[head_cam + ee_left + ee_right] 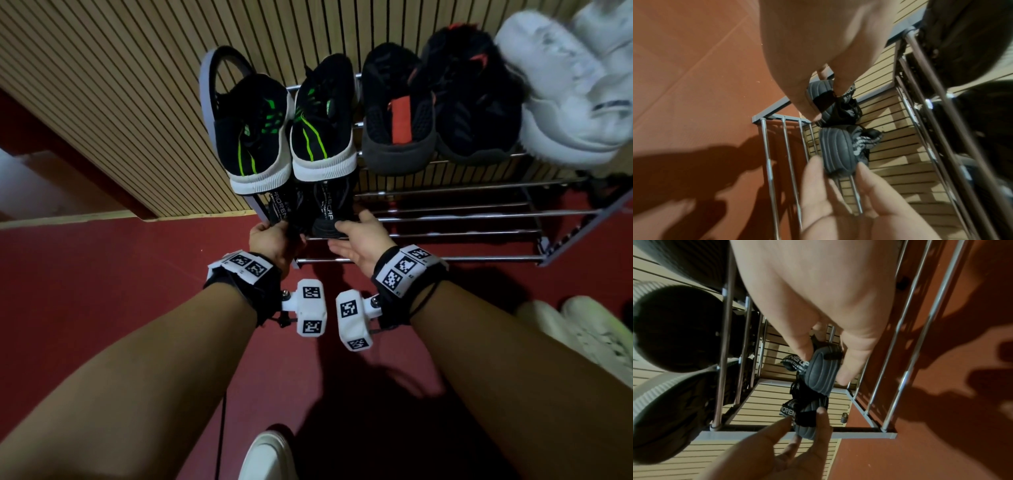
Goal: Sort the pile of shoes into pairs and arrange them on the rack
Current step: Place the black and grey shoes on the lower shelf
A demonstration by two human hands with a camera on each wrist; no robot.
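Note:
Two black shoes with white-lettered straps lie side by side, heels toward me, on the lower shelf of the chrome rack [445, 259]. My left hand [272, 229] pinches the heel of the left black shoe [279, 209], whose ribbed heel [807, 426] sits between the fingers. My right hand [351, 222] holds the heel of the right black shoe [329, 212] between thumb and fingers; both wrist views show that ribbed heel [836, 151] flanked by them. The shoes' toes are hidden under the top shelf.
The top shelf carries a black-and-green pair [284, 126], a black-and-red pair [438, 102] and a white pair [565, 85]. The rest of the lower shelf to the right is bare bars. White shoes [589, 332] lie on the red floor [102, 274]. A slatted wooden wall [102, 85] backs the rack.

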